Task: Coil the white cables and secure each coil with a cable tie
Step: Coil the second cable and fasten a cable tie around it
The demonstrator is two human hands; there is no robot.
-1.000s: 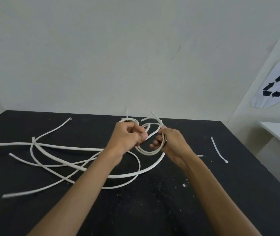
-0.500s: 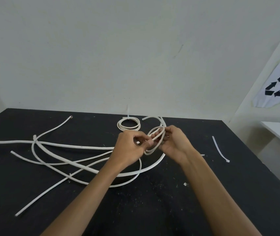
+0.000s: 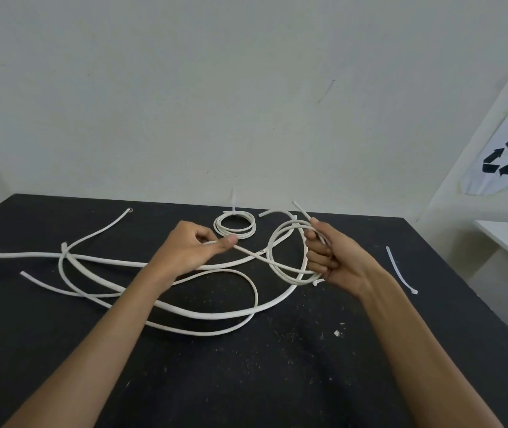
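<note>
Right hand (image 3: pixel 336 261) has its fingers curled round one side of a half-made coil (image 3: pixel 286 251), a couple of loops of thin white cable held up off the black table (image 3: pixel 277 381). The loops hang out to the left of that grip, and a short stiff cable end (image 3: pixel 302 211) pokes up and away just above the fingers. Can't tell how many turns sit inside the fist, the fingers cover that bit.

Left hand (image 3: pixel 191 247) pinches the same thin cable between thumb and curled fingers, so a straight run of cable (image 3: pixel 252 251) stretches from that pinch across to the coil, crossing through the loops. The two grips are near each other but not touching.

Just beyond the left-hand pinch, flat on the table, sits a finished coil (image 3: pixel 234 226) with a cable tie tail (image 3: pixel 233 202) sticking straight up at its far edge. Below and left of the left hand, loose cables (image 3: pixel 98 267) sprawl over the table in big overlapping curves, one thicker than the rest. Well off to the right of the right-hand grip lies a spare cable tie (image 3: pixel 401 270), on its own. A recycling sign (image 3: pixel 506 157) hangs on the side wall, far right.
</note>
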